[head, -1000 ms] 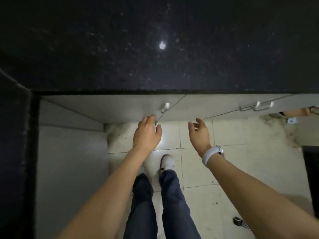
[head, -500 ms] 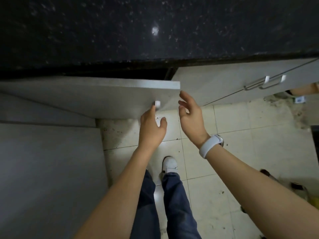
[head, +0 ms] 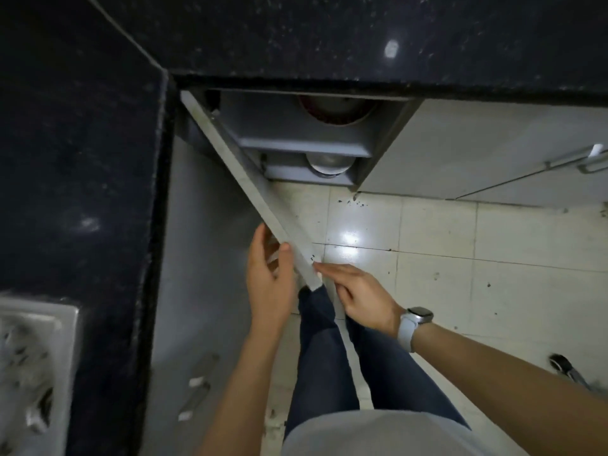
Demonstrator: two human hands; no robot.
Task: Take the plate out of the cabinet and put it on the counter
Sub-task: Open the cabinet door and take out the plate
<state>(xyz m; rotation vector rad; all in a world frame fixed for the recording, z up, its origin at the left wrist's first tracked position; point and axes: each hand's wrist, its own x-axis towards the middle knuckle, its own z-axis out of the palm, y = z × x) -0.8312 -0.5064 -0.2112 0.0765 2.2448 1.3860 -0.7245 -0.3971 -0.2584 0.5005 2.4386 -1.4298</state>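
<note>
The grey cabinet door (head: 263, 199) stands swung wide, seen edge-on, under the black speckled counter (head: 329, 37). Inside, a dark red round dish (head: 335, 111) sits on the upper shelf and a steel round plate (head: 329, 164) on the lower shelf; the shelves and counter edge hide most of both. My left hand (head: 269, 291) grips the door's free edge, thumb on the edge and fingers behind it. My right hand (head: 358, 294), a white watch on its wrist, lies flat with its fingertips touching the door's end corner. Both hands are far from the dishes.
The counter wraps round to the left, with a steel sink (head: 33, 357) at the lower left. A shut door with a bar handle (head: 592, 159) is right of the open cabinet. More handles (head: 197, 390) sit on the left cabinet front. A dark object (head: 562, 363) lies on the tiled floor.
The cabinet door has swung from shut to wide open, exposing both shelves. My left hand moved out with the door's edge; my right hand came onto its end corner. The view tilted left.
</note>
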